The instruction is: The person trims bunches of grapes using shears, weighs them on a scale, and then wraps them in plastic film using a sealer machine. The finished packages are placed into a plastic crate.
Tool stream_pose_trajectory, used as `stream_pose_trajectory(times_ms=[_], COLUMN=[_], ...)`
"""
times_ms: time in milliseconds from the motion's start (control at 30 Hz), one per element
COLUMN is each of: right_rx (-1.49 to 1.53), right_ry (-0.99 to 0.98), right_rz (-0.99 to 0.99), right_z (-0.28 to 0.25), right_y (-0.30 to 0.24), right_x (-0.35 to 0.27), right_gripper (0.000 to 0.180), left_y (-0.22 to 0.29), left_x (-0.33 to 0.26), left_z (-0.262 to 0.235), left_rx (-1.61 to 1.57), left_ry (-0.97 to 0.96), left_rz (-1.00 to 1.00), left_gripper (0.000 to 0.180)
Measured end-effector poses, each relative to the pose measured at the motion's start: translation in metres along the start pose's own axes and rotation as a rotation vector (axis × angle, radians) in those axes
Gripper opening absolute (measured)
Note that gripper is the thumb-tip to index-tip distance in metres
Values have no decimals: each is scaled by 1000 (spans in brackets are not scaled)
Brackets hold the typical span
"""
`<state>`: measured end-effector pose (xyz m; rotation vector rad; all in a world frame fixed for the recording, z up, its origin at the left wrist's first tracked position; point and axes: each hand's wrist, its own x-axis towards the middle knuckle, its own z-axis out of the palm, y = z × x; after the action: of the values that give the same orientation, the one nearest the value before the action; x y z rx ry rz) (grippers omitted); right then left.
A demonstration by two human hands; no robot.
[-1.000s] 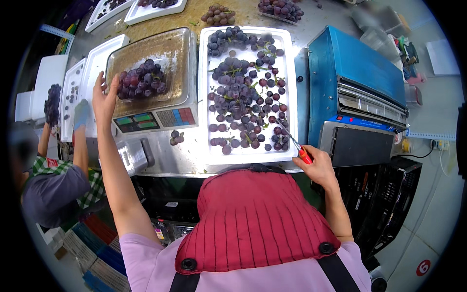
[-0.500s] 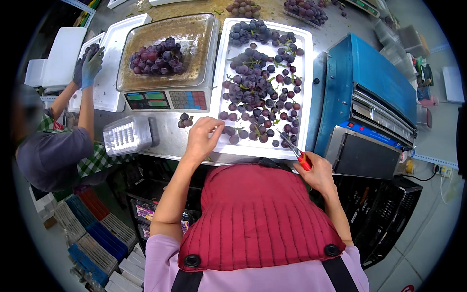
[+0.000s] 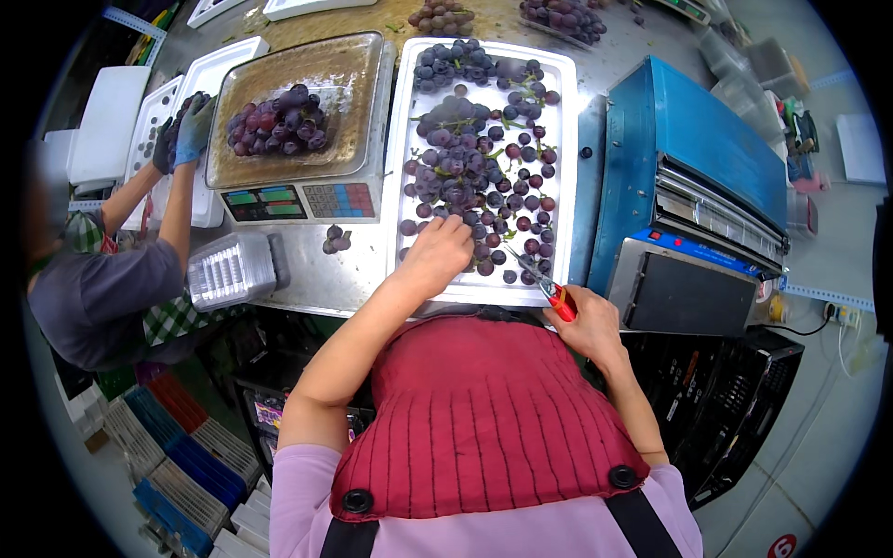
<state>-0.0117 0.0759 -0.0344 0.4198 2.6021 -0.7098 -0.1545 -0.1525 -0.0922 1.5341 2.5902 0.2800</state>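
Note:
In front of me lies a white tray (image 3: 565,186) of dark purple grapes (image 3: 456,163), some in clusters, many loose or on short green stems. My left hand (image 3: 439,253) is over the tray's near left part, fingers bent and drawn together among the loose grapes; what they pinch is hidden. Red-handled snips (image 3: 562,302) are held in my right hand (image 3: 592,325) at the near right edge. Their metal blades point up and left over the grapes. A small sprig of grapes (image 3: 337,240) lies on the metal table left of the tray.
Left of the tray, a scale (image 3: 342,177) bears a clear box of grapes (image 3: 279,121). Stacked clear punnets (image 3: 231,270) stand before it. A blue sealing machine (image 3: 712,149) flanks the right. At far left a co-worker's gloved hand (image 3: 193,130) handles grapes over white trays.
My left hand has moved right, from the tray's left edge to over the grapes. My right hand still holds the snips. The whole view has shifted slightly.

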Motion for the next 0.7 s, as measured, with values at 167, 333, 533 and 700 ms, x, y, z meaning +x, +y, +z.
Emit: stream_pose_trajectory(times_ms=[167, 333, 533, 700], right_rx=[-8, -144, -252, -281], right_ry=[1, 94, 54, 36], right_rz=[-33, -214, -318, -361], right_z=[3, 16, 12, 10], right_y=[-2, -6, -10, -13], right_x=[3, 15, 30, 37], right_gripper=[36, 34, 30, 26], left_y=[-12, -16, -16, -18], left_x=[-3, 1, 0, 0], left_z=[0, 0, 0, -1], left_rx=[-156, -227, -298, -337], left_ry=[30, 35, 42, 24], left_rz=[-37, -54, -59, -54], left_gripper=[21, 19, 15, 12])
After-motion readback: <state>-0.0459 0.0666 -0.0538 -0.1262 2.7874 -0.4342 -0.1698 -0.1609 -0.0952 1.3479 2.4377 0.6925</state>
